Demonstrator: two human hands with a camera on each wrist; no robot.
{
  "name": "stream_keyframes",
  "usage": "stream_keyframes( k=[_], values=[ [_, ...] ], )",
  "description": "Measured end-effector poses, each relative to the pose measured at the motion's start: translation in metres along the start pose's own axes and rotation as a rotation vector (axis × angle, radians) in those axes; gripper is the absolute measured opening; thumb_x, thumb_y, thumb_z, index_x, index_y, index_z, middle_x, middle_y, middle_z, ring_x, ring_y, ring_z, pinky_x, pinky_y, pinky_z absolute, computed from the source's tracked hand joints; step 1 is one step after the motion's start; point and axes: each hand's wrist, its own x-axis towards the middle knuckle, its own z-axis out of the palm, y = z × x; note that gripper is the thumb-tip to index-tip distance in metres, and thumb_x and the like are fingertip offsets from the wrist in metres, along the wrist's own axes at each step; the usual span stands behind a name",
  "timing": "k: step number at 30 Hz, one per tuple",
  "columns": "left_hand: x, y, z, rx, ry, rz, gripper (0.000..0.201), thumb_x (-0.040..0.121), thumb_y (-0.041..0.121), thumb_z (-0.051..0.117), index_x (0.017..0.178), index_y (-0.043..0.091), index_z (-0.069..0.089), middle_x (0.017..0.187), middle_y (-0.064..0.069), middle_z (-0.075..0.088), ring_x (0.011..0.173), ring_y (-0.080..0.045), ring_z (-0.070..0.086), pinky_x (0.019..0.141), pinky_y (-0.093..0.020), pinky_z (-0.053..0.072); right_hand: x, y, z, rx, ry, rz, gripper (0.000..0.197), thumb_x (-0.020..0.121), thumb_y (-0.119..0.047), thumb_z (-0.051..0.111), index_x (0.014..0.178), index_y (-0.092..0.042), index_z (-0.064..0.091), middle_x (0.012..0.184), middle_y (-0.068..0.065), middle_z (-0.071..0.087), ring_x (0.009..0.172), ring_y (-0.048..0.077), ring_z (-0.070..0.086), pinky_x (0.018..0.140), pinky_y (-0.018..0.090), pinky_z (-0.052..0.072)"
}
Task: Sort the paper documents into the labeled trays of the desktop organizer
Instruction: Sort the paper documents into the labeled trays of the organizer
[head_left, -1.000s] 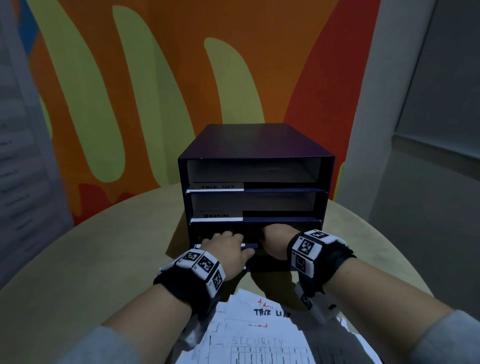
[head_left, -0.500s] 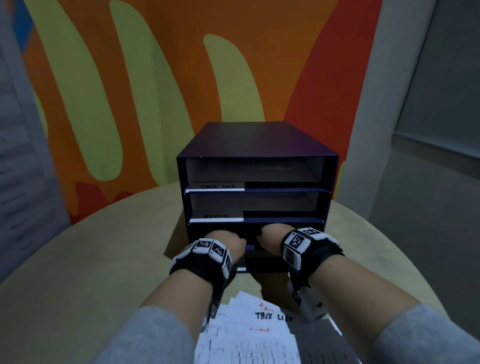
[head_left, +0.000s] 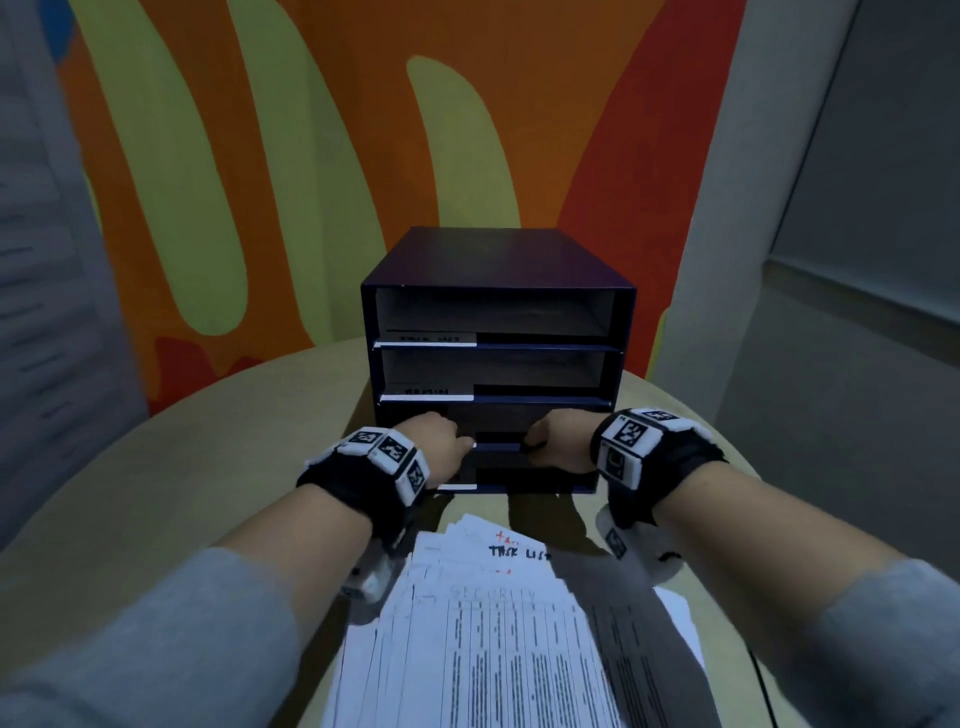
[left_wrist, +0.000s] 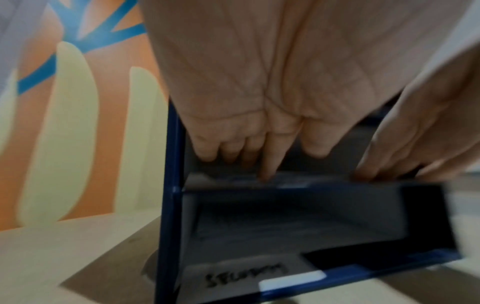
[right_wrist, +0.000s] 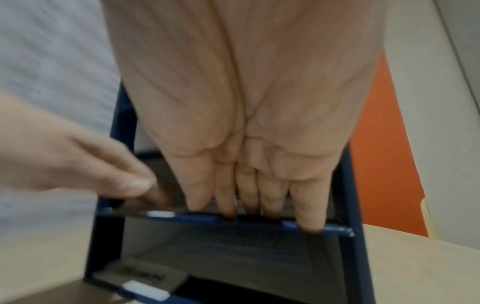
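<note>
Paper documents (head_left: 498, 639) lie in loose fanned stack on counter (head_left: 156, 499), just before desktop organizer (head_left: 493, 364). Sheets thin, floppy, likely slippery against each other; you do best to pinch one by near edge, support it flat. Your left hand (head_left: 441, 447) and right hand (head_left: 558, 447) both reach into third tray: fingers (right_wrist: 306, 205) straight, tips pressing tray's front lip, grasping nothing. Upper two trays look empty.

A round beige table (head_left: 156, 483) stands before an orange wall (head_left: 332, 104) with pale green shapes.
</note>
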Motion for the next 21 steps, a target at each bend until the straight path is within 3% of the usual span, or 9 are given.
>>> stream_keyframes(
  k=[2, 4, 7, 9, 14, 17, 21],
  values=[
    [-0.026, -0.005, -0.009, -0.064, -0.034, 0.042, 0.043, 0.104, 0.039, 0.036, 0.123, 0.009, 0.059, 0.124, -0.009, 0.06, 0.11, -0.025, 0.057, 0.092, -0.034, 0.046, -0.021, 0.005, -0.003, 0.045, -0.002, 0.005, 0.038, 0.102, -0.026, 0.043, 0.133, -0.007, 0.055, 0.134, 0.009, 0.056, 0.12, 0.026, 0.053, 0.094, 0.029, 0.041],
    [-0.052, -0.011, -0.014, -0.177, -0.023, 0.068, 0.039, 0.1, 0.043, 0.044, 0.127, 0.018, 0.059, 0.123, 0.0, 0.061, 0.11, -0.018, 0.058, 0.091, -0.031, 0.048, -0.039, 0.01, -0.002, 0.184, 0.066, 0.011, 0.034, 0.1, -0.029, 0.049, 0.128, -0.012, 0.06, 0.126, 0.006, 0.061, 0.112, 0.023, 0.058, 0.094, 0.032, 0.045],
    [-0.089, -0.013, -0.012, -0.286, 0.016, 0.14, 0.025, 0.092, 0.045, 0.06, 0.105, 0.025, 0.065, 0.1, 0.011, 0.064, 0.089, -0.006, 0.061, 0.076, -0.021, 0.05, -0.067, 0.016, 0.011, 0.459, 0.179, -0.014, 0.016, 0.095, -0.024, 0.058, 0.103, -0.016, 0.069, 0.096, 0.003, 0.07, 0.084, 0.016, 0.064, 0.078, 0.028, 0.053],
    [-0.107, -0.01, -0.006, -0.334, -0.018, 0.164, 0.024, 0.084, 0.046, 0.07, 0.095, 0.026, 0.064, 0.091, 0.012, 0.064, 0.081, -0.004, 0.062, 0.07, -0.019, 0.051, -0.085, 0.014, 0.023, 0.548, 0.133, -0.041, 0.008, 0.091, -0.022, 0.064, 0.093, -0.016, 0.068, 0.086, 0.0, 0.069, 0.074, 0.012, 0.062, 0.072, 0.025, 0.054],
    [-0.13, 0.008, 0.019, -0.211, -0.203, 0.136, 0.064, 0.064, 0.056, 0.082, 0.115, 0.027, 0.055, 0.109, 0.01, 0.059, 0.098, -0.008, 0.058, 0.084, -0.026, 0.051, -0.111, -0.004, 0.044, 0.146, -0.116, -0.072, 0.035, 0.079, -0.042, 0.074, 0.106, -0.024, 0.063, 0.092, -0.013, 0.058, 0.09, 0.013, 0.058, 0.073, 0.026, 0.048],
    [-0.131, 0.014, 0.03, -0.132, -0.201, 0.152, 0.071, 0.063, 0.053, 0.084, 0.12, 0.026, 0.052, 0.115, 0.009, 0.056, 0.103, -0.012, 0.056, 0.09, -0.029, 0.049, -0.115, -0.014, 0.064, 0.023, -0.17, -0.058, 0.057, 0.071, -0.044, 0.08, 0.117, -0.02, 0.057, 0.109, -0.006, 0.055, 0.095, 0.018, 0.057, 0.075, 0.03, 0.051],
    [-0.128, 0.016, 0.036, -0.207, -0.207, 0.124, 0.07, 0.064, 0.042, 0.087, 0.119, 0.026, 0.047, 0.117, 0.01, 0.058, 0.104, -0.013, 0.057, 0.09, -0.03, 0.048, -0.114, -0.019, 0.074, -0.075, -0.127, -0.066, 0.064, 0.071, -0.043, 0.08, 0.12, -0.015, 0.052, 0.119, 0.003, 0.053, 0.102, 0.022, 0.055, 0.08, 0.031, 0.048]
  ],
)
